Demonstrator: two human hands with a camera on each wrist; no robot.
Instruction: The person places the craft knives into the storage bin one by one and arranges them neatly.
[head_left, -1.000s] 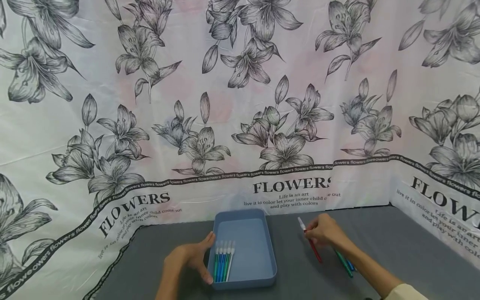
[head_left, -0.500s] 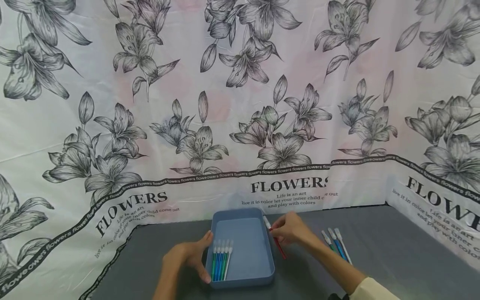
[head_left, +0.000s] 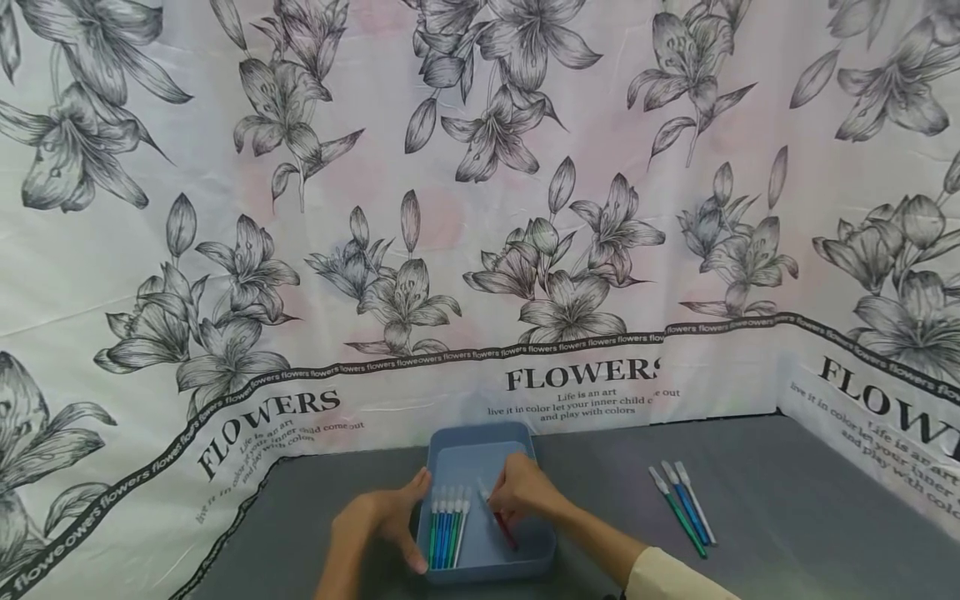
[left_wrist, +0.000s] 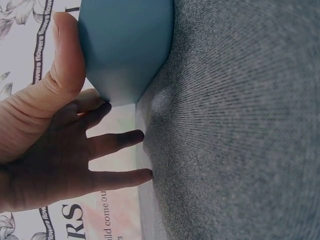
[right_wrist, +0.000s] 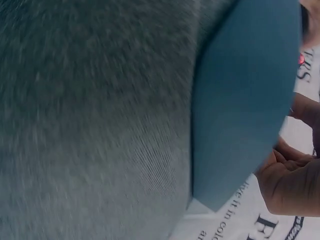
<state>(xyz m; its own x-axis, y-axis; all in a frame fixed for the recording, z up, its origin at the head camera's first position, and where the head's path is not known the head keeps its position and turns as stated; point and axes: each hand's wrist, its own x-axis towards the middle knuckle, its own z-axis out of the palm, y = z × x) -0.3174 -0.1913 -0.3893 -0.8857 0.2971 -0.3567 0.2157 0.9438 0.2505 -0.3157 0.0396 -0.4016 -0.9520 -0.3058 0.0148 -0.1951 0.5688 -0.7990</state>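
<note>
1. Pinching the red pen (head_left: 504, 529) in the right hand (head_left: 519, 492), over the tray (head_left: 491, 573) near the table's (head_left: 757, 492) far edge; cannot tell whether touching the tray floor.
2. Slanting along its long axis from far-left to near-right, just right of the upright-running row of pens (head_left: 444, 537).
3. Resting the left hand (head_left: 384, 518), with fingers spread, against the tray's left wall.
4. Showing three loose pens (head_left: 692, 508) well rightward, nearer the right hand.
5. Backed by a flowered curtain (head_left: 720, 367).
</note>
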